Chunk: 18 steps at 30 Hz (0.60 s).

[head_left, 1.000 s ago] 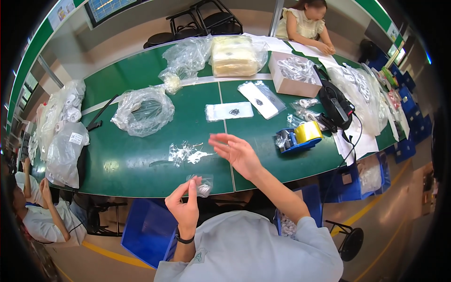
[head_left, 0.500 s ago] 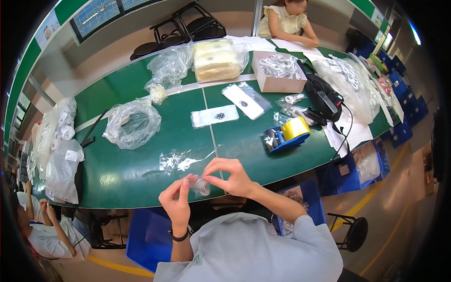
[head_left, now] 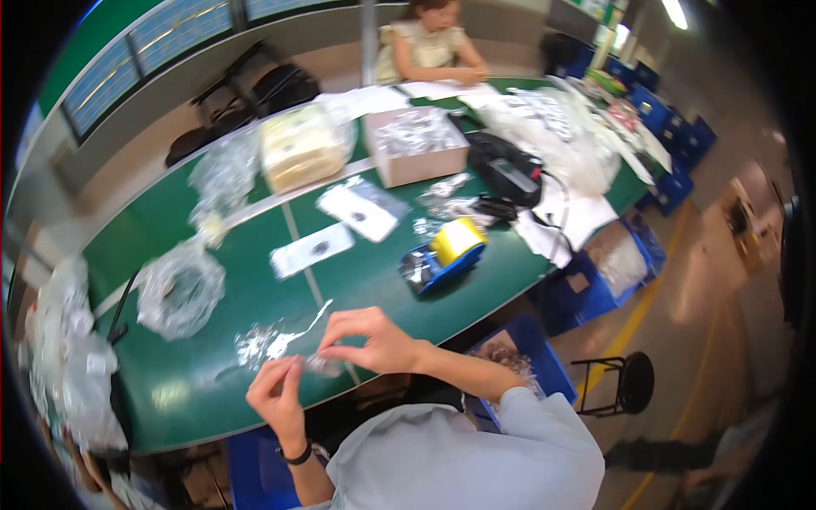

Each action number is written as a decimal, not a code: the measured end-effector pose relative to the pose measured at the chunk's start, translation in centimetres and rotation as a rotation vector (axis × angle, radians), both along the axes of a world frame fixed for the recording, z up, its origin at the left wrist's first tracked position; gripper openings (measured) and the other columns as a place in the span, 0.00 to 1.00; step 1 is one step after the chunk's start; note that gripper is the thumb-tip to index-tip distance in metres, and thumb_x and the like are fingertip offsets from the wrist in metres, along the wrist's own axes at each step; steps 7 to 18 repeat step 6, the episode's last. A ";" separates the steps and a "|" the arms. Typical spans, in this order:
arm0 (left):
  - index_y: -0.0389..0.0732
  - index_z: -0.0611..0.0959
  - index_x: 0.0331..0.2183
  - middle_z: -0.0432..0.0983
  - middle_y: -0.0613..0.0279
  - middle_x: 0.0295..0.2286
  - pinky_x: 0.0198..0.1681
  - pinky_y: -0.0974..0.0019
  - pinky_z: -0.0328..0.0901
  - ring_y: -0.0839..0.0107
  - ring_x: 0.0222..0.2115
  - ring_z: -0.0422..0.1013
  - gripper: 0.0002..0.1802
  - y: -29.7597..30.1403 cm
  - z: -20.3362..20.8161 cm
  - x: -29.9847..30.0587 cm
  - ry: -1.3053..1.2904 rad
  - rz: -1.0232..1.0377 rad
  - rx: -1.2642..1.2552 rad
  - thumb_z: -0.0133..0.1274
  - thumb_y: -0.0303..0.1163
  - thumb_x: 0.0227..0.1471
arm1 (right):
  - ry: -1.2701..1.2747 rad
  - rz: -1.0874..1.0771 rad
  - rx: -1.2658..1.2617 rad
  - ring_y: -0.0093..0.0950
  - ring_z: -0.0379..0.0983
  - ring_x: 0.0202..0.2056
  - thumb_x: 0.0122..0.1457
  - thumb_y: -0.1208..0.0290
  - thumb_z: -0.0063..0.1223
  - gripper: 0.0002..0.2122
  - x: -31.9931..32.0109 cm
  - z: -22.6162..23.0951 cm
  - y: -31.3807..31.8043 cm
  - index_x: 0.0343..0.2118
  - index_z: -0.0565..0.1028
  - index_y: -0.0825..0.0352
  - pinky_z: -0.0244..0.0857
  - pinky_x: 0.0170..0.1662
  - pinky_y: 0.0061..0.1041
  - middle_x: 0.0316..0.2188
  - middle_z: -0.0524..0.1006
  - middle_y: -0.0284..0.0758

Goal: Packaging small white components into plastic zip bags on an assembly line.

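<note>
Between my two hands, just above the table's near edge, is a small clear plastic bag point(head_left: 325, 366) with something pale and coiled in it, perhaps a cable; blur hides the detail. My left hand point(head_left: 278, 399) pinches one side of it between thumb and fingertips. On the other side my right hand point(head_left: 371, 342) is closed on the bag, also with a thumb-and-finger pinch. Just beyond them lies a heap of shiny clear and white scraps point(head_left: 270, 342). A blue tape dispenser point(head_left: 442, 270) with a yellow roll stands to the right.
Flat printed bags point(head_left: 313, 252) lie on the green table point(head_left: 246, 272). A box of bagged white cables point(head_left: 418, 170) stands farther back, beside a black bag point(head_left: 503, 167). Blue bins point(head_left: 531, 344) sit below the near edge. A person point(head_left: 433, 47) sits across the table.
The view has swung, so the table and its things appear farther left and tilted. Both hands still pinch the small bag at the near edge.
</note>
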<state>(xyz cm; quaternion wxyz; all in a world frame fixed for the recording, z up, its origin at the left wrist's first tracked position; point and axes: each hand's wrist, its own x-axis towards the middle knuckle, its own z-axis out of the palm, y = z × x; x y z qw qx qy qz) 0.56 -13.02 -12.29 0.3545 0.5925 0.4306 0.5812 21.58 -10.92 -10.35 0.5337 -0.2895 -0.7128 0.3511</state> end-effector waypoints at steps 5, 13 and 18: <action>0.30 0.86 0.31 0.80 0.54 0.25 0.34 0.73 0.68 0.71 0.26 0.76 0.05 2.0 -0.1 1.2 0.061 -0.139 0.031 0.56 0.17 0.51 | 0.028 -0.064 0.010 0.30 0.76 0.32 0.53 0.78 0.63 0.03 3.0 2.1 -0.7 0.30 0.81 0.68 0.68 0.37 0.27 0.27 0.79 0.38; 0.31 0.86 0.29 0.81 0.52 0.27 0.38 0.72 0.70 0.70 0.28 0.77 0.07 2.3 0.5 1.4 0.088 -0.190 0.028 0.54 0.19 0.54 | 0.085 -0.011 0.035 0.30 0.76 0.32 0.53 0.76 0.63 0.03 3.4 2.6 -1.0 0.30 0.81 0.67 0.67 0.38 0.28 0.27 0.79 0.38; 0.31 0.86 0.29 0.81 0.52 0.27 0.38 0.72 0.70 0.70 0.28 0.77 0.07 2.3 0.5 1.4 0.088 -0.190 0.028 0.54 0.19 0.54 | 0.085 -0.011 0.035 0.30 0.76 0.32 0.53 0.76 0.63 0.03 3.4 2.6 -1.0 0.30 0.81 0.67 0.67 0.38 0.28 0.27 0.79 0.38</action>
